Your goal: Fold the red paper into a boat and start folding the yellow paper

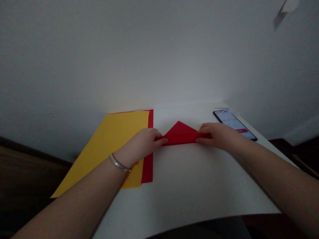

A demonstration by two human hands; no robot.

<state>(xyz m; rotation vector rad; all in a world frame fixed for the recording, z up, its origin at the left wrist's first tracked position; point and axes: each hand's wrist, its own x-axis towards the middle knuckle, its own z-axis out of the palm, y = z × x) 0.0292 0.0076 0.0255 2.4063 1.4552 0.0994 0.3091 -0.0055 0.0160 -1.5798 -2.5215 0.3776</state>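
Observation:
A folded red paper (pixel 181 135) lies on the white table, with a peak pointing toward the wall and a straight folded band along its near side. My left hand (pixel 147 141) pinches its left end between thumb and fingers; a silver bangle circles that wrist. At the opposite end, my right hand (pixel 214 135) grips the band's right tip the same way. The fingertips partly cover both ends of the paper.
Left of the folded paper, yellow sheets (pixel 104 146) lie over red sheets (pixel 148 169), partly under my left forearm. A phone (pixel 233 123) showing a running timer rests beyond my right hand. The white table (pixel 189 186) meets a pale wall (pixel 159 53).

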